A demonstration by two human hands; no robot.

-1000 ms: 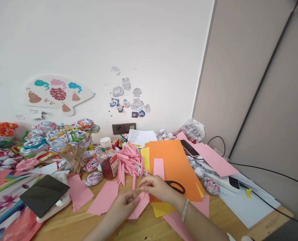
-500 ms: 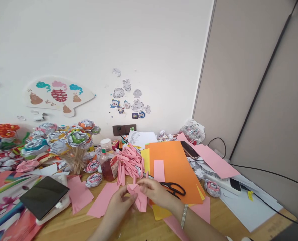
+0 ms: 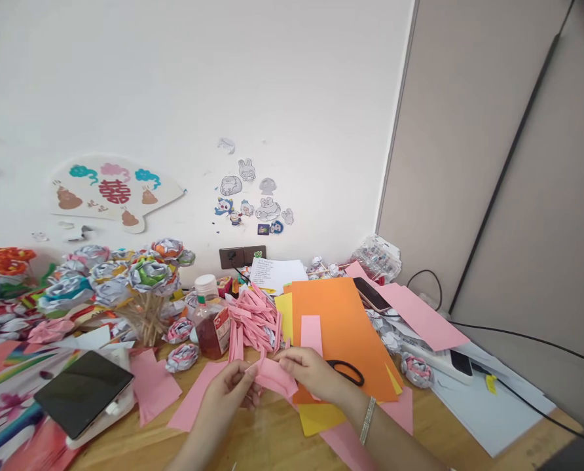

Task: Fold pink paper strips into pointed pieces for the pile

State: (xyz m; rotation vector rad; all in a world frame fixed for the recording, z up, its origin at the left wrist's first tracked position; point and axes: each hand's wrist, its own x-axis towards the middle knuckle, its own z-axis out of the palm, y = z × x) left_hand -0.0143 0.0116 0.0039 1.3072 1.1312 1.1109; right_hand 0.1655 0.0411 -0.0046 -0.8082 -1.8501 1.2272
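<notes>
Head camera view: the person's hands come together just left of the near end of the orange sheet (image 3: 338, 314), the left hand (image 3: 236, 386) and the right hand (image 3: 306, 369) each pinching one folded pink paper (image 3: 278, 378) from its own side. One pair of scissors (image 3: 349, 373) lies on the orange sheet, its blades hidden behind the right hand, which also covers part of a single pink strip (image 3: 311, 330) there. Left of the orange sheet crowd a heap of folded pink pieces (image 3: 256, 317), too tangled to count, one white-capped bottle (image 3: 213, 330), two paper rosettes (image 3: 182, 358) near it, one bouquet of paper flowers (image 3: 150, 275) and, farther out, one tablet (image 3: 83, 394). Right of the orange sheet sits one more rosette (image 3: 416, 369); one phone (image 3: 371, 296) lies by its far right corner. Yellow paper (image 3: 319, 418) shows beneath its near edge.
</notes>
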